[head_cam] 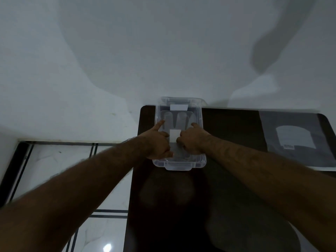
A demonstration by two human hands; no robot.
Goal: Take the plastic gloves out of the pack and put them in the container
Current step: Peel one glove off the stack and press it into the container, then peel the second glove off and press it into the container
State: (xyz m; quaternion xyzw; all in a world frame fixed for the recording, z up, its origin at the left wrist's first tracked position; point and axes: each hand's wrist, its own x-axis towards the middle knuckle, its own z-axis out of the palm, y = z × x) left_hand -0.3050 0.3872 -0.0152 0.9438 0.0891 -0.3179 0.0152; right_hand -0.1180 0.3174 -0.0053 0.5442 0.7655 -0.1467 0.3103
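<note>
A clear plastic container stands on the dark table against the wall. Thin transparent plastic gloves lie flat inside it, their fingers pointing to the far end, with a white slip on top. My left hand and my right hand are both inside the container, resting on the gloves on either side of the white slip, index fingers stretched forward and the other fingers curled. The glove pack, a flat clear bag with a pale card inside, lies at the right end of the table.
The dark table has rounded corners and its far edge meets a white wall. To the left is glossy white tiled floor with dark lines. Shadows of arms fall on the wall.
</note>
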